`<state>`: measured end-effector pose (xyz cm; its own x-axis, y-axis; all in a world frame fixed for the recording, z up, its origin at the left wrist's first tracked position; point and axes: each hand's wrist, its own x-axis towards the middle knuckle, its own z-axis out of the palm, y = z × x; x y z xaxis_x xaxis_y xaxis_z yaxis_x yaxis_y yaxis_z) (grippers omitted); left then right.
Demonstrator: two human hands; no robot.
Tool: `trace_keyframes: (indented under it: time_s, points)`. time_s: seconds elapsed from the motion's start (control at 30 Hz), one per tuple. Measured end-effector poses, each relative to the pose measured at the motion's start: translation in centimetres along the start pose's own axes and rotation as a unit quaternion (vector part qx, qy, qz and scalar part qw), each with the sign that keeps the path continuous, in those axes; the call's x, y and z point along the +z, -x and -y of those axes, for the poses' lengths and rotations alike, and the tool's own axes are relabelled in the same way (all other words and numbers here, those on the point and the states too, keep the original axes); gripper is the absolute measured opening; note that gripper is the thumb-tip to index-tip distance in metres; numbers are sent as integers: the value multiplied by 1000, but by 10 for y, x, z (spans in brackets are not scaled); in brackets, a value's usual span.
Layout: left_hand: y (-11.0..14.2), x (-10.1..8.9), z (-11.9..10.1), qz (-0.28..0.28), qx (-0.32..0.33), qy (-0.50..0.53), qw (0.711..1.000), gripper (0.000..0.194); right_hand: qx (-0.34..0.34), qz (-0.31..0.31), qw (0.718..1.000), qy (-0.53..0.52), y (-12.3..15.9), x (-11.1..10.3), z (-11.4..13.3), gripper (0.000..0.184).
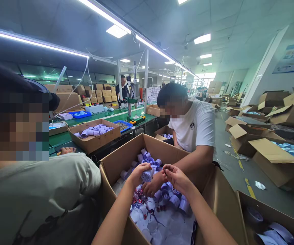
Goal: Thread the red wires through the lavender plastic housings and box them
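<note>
Slanting long axis: white cup (148, 174), round end downward

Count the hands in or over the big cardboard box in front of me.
3: your left hand, holding a pale cup; your right hand, pinching a small dark part; and a co-worker's hand, between yours. The box could hide another.
</note>
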<state>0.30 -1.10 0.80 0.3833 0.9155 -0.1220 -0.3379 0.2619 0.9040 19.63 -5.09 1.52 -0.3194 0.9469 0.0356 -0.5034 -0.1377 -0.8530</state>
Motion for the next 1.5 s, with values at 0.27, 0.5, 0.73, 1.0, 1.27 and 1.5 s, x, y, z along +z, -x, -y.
trace_keyframes:
  time_s: [0.27,0.5,0.73,1.0,1.27,1.5]
  points:
    - [3,-6,-2,-35,34,13,999,55,-37,-23,998,-38,0,-4,6,41]
    - [-7,-11,7,-145,95,-114,978,70,-49,-11,998,-45,5,-7,8,42]
    - [0,-7,10,-135,248,-295,913,76,-43,28,998,-29,13,10,12,45]
    - [4,0,11,-67,327,-400,854,60,-59,37,998,8,13,16,9,45]
    - [6,-5,15,-34,362,-439,822,51,-49,41,997,50,10,24,6,43]
    - [7,-3,15,13,361,-450,816,49,-45,35,997,57,6,22,4,47]
